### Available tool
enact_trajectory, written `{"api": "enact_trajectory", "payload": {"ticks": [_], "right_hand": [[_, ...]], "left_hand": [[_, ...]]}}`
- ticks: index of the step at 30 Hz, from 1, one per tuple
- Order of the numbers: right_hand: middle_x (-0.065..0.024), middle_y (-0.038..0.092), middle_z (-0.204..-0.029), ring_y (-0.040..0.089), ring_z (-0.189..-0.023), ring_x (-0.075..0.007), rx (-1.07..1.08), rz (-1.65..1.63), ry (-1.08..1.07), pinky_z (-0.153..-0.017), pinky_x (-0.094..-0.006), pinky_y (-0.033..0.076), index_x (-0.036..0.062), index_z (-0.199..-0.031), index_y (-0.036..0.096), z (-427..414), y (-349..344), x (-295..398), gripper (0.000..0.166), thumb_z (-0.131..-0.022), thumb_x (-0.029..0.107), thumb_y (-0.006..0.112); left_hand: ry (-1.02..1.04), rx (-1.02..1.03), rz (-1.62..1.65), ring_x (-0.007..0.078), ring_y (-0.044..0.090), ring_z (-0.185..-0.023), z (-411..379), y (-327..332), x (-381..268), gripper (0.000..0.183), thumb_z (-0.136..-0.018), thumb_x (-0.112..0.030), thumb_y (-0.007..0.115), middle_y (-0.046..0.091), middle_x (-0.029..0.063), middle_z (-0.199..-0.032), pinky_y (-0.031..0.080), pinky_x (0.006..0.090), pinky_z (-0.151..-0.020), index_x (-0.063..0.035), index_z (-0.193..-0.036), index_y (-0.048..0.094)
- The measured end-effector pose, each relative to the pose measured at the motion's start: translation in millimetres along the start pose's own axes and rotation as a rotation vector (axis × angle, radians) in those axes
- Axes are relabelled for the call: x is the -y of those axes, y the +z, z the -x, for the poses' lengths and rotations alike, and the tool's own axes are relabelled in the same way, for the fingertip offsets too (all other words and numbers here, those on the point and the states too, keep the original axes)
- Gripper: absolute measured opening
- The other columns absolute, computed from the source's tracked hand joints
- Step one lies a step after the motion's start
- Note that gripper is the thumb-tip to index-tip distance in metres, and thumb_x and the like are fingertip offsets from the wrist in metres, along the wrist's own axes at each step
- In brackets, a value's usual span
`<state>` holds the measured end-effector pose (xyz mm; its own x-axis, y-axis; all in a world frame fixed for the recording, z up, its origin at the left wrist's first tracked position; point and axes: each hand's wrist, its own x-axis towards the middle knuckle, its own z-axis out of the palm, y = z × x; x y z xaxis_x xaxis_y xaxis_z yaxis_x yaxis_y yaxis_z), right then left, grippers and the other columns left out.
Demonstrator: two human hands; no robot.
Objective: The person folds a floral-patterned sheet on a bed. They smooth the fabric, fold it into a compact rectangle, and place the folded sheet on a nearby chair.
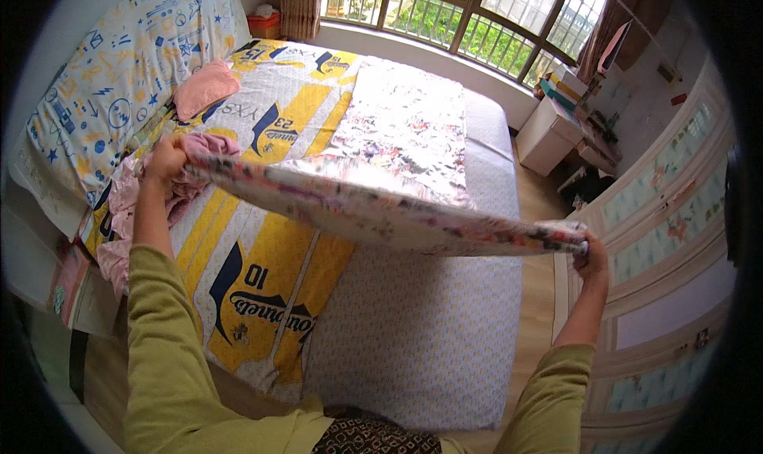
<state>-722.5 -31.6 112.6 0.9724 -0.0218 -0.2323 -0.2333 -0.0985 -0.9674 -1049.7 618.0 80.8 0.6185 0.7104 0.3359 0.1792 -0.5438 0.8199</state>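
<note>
A floral-patterned cloth (381, 209) is stretched in the air across the bed, between my two hands. My left hand (167, 157) grips one end of it, above crumpled pink fabric (122, 197). The other end is bunched in my right hand (589, 256), out past the bed's right edge. Part of the floral cloth, or a second piece like it, lies flat on the far side of the bed; which of the two cannot be told. Beneath are a yellow, white and navy sheet (256, 311) and a pale small-patterned mattress cover (405, 335).
A pink pillow (205, 89) and a large white pillow or cushion with blue and yellow doodles (125, 84) are at the left. Beyond the bed is a barred window (465, 24). A white desk (548, 135) stands far right, and wardrobe doors (661, 215) line the right side.
</note>
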Motion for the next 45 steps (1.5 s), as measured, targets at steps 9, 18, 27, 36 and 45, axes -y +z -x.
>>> {"api": "enact_trajectory", "payload": {"ticks": [9,18,27,36,45], "right_hand": [[0.0011,0.035,-0.042,0.028,-0.026,-0.0076,-0.006,0.155,0.045,-0.024,-0.0207,0.018,0.0105,-0.058,0.044,39.7,0.1,-11.9,0.018,-0.068,0.024,0.051],[-0.0006,0.036,-0.046,0.031,-0.031,-0.0119,-0.010,0.184,0.271,-0.027,-0.0260,0.023,0.0063,-0.061,0.048,101.1,-31.0,-141.4,0.015,-0.065,0.020,0.053],[-0.0022,0.044,-0.056,0.039,-0.041,-0.0136,-0.059,0.254,0.583,-0.035,-0.0280,0.034,0.0041,-0.077,0.052,177.0,-62.4,-281.8,0.017,-0.071,0.019,0.056],[-0.0052,0.049,-0.061,0.047,-0.051,-0.0133,0.094,0.693,0.485,-0.040,-0.0283,0.040,-0.0014,-0.070,0.052,214.4,-112.5,-213.3,0.030,-0.067,0.027,0.061],[-0.0186,0.055,-0.068,0.053,-0.065,-0.0304,0.124,1.112,0.461,-0.057,-0.0378,0.040,-0.0014,-0.076,0.057,230.4,-86.9,-191.3,0.042,-0.066,0.039,0.056]], "left_hand": [[-0.234,0.143,0.038,0.0089,0.044,-0.046,13.5,-33.4,18.3,0.013,-0.061,0.008,0.049,0.048,-0.0002,-0.056,0.034,0.0205,-0.038,-0.0048,-0.061,0.049],[-0.354,0.158,0.054,0.0096,0.042,-0.045,127.5,-32.7,58.5,0.015,-0.060,0.008,0.042,0.047,0.0001,-0.053,0.031,0.0220,-0.039,-0.0042,-0.058,0.049],[-0.769,0.052,0.136,0.0118,0.040,-0.042,253.8,-15.9,143.3,0.016,-0.062,0.011,0.044,0.047,0.0017,-0.054,0.031,0.0237,-0.038,-0.0035,-0.063,0.051],[-0.682,0.089,-0.320,0.0083,0.043,-0.053,274.8,-55.9,82.0,0.007,-0.058,0.005,0.049,0.047,0.0013,-0.053,0.038,0.0252,-0.050,-0.0018,-0.056,0.050],[-0.398,0.479,-0.687,0.0310,0.045,-0.062,321.5,-46.2,110.0,0.010,-0.056,0.003,0.047,0.046,0.0124,-0.061,0.035,0.0384,-0.054,-0.0064,-0.058,0.045]]}}
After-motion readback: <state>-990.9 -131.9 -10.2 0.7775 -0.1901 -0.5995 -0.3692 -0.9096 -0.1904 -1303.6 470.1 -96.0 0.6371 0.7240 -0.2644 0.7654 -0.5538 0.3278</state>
